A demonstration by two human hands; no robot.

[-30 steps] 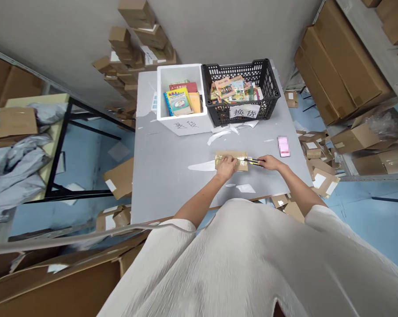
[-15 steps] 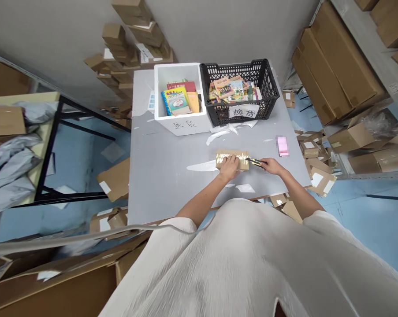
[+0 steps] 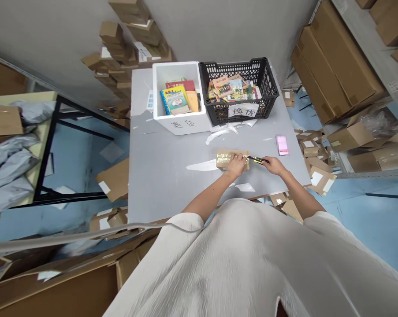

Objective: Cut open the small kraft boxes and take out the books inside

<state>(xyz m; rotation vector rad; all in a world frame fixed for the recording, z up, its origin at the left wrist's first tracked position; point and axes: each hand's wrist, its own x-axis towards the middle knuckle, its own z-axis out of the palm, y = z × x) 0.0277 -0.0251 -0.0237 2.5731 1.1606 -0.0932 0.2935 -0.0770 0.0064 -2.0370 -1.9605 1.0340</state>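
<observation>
A small brown cardboard box (image 3: 223, 160) with shiny tape along its top lies near the table's front edge. My left hand (image 3: 237, 165) holds it from above, fingers bent over the taped top near its right end. In my right hand (image 3: 273, 166) is a black and yellow utility knife (image 3: 258, 159), gripped by the handle. Its tip points left and meets the box's right end, close to my left fingertips. Whether the blade is in the tape is too small to tell.
On the grey table (image 3: 159, 176) stand a white foam box (image 3: 182, 127) and a black plastic crate (image 3: 215, 115), both holding books. White paper scraps (image 3: 245, 187) and a pink slip (image 3: 282, 145) lie about. Stacked cartons (image 3: 146, 33) and a shelf (image 3: 377, 176) flank the table.
My left hand has slid right along the box toward its right end, and its fingers are drawn closer together. The knife has shifted slightly right, its tip still at the box's end.
</observation>
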